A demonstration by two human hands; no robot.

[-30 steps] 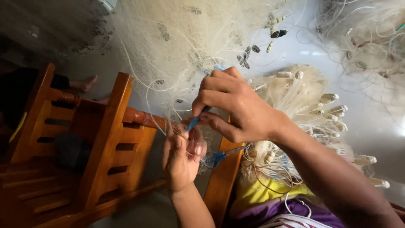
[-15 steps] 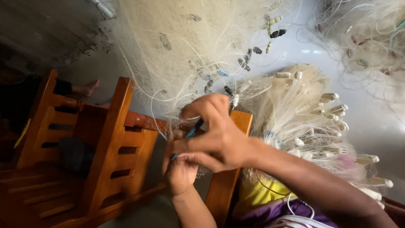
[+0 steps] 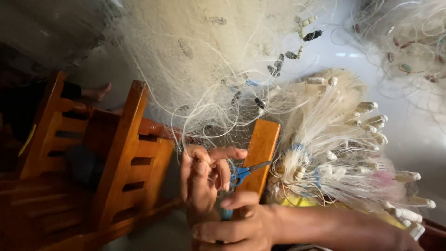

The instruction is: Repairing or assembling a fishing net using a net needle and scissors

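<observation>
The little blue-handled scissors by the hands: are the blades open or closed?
Closed, as far as shows. The scissors show one thin grey point lying against the wooden post, with no visible gap, behind the left hand.

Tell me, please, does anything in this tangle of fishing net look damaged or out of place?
No tear shows, though the fine mesh is hard to read. The fishing net drapes loosely over the wooden chair, floats bunched to one side. Small blue-handled scissors sit between the left hand and right hand.
</observation>
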